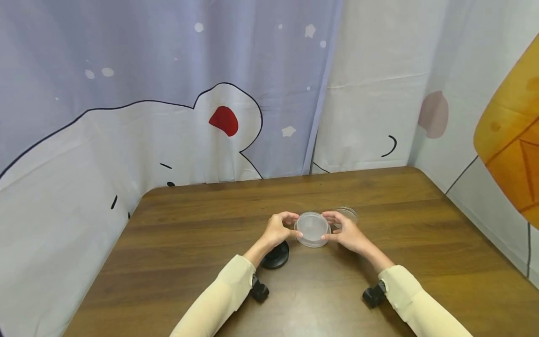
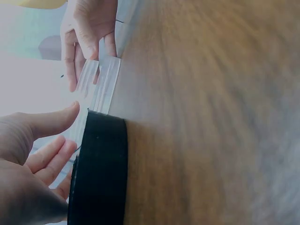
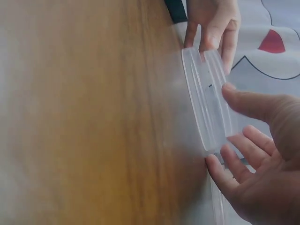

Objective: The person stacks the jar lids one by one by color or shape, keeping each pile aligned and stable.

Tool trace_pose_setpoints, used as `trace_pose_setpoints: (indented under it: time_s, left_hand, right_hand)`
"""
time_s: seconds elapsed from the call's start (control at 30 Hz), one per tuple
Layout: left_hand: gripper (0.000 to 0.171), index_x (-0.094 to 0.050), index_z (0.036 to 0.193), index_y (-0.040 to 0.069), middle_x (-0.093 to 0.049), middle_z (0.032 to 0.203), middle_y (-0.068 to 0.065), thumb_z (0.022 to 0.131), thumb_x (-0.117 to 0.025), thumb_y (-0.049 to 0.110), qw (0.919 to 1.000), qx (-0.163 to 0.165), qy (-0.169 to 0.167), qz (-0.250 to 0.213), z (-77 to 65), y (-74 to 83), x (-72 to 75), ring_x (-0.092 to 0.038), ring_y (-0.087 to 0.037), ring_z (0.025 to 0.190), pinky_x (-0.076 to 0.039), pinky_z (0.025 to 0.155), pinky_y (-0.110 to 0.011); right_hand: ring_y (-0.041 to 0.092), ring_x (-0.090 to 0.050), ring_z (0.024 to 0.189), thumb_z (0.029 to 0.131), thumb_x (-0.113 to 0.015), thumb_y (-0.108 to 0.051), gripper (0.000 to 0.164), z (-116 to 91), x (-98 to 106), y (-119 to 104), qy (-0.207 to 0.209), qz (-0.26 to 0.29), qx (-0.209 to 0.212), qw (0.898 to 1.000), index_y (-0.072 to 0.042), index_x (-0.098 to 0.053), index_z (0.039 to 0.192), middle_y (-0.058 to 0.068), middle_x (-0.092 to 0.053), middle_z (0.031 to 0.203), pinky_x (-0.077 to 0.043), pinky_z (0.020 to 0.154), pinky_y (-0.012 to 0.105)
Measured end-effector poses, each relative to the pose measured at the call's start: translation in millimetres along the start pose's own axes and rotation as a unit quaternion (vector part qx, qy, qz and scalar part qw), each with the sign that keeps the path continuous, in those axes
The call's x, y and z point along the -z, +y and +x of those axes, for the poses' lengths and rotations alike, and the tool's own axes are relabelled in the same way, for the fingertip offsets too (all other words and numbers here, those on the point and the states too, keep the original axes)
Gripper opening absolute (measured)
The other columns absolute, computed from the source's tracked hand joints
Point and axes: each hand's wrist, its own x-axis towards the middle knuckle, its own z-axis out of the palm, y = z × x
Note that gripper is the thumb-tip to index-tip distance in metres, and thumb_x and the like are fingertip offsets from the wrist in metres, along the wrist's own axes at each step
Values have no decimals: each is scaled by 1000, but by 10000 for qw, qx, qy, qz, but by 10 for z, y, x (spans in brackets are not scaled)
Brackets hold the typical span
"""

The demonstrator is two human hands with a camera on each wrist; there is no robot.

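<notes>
Both hands hold a clear round petri dish (image 1: 311,225) from opposite sides. In the right wrist view this upper dish (image 3: 216,72) is a little above a second clear petri dish (image 3: 199,103), which sits flat on the table, with a narrow gap between them. My left hand (image 1: 276,230) has its thumb and fingers at the left rim. At the right rim, my right hand (image 1: 347,232) does the same with thumb and fingertips. Beside the left hand lies a thick black disc (image 1: 276,255). Another clear dish (image 1: 348,214) is partly hidden behind the right fingers.
The brown wooden table (image 1: 189,224) has rounded far corners. Behind it and along its sides hangs a printed curtain (image 1: 269,61). A small black camera (image 1: 259,291) is strapped to the left wrist, another (image 1: 374,295) to the right.
</notes>
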Motion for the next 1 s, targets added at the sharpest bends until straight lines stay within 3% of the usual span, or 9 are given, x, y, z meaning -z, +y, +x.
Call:
trace_pose_setpoints:
  time_s: [0.23, 0.6, 0.83, 1.0]
  left_hand:
    - [48, -70, 113, 3, -71, 115, -14, 68, -86, 7, 9994, -81, -64, 319, -14, 6, 0, -61, -30, 105, -50, 93, -42]
    - [48, -71, 112, 5, -70, 116, -14, 67, -87, 9, 9986, -16, -251, 474, 18, 2, 14, -59, -29, 103, -50, 88, -38]
    - [48, -72, 112, 3, -71, 110, -14, 66, -87, 9, 9953, -305, -429, 811, 23, 27, 34, -60, -26, 94, -47, 75, -27]
    - [48, -71, 112, 3, -70, 107, -14, 67, -87, 8, 9949, -322, -506, 810, 43, 12, 28, -60, -22, 90, -46, 72, -23]
  right_hand:
    - [46, -50, 123, 80, -77, -6, 65, 1, -30, 49, 1, -55, 67, 10000, 8, -45, 135, 32, -51, 136, -51, 96, 53]
    - [46, -52, 123, 81, -76, -8, 64, -15, -51, 80, -38, -457, 108, 9989, 10, -46, 135, 32, -51, 136, -50, 98, 53]
    - [44, -52, 121, 82, -76, -9, 64, -23, -50, 113, -119, -539, 146, 9984, 9, -46, 136, 30, -51, 136, -50, 98, 52]
    - [44, -52, 120, 82, -76, -10, 64, -32, -39, 136, -143, -551, 213, 9982, 9, -47, 135, 29, -52, 133, -50, 97, 52]
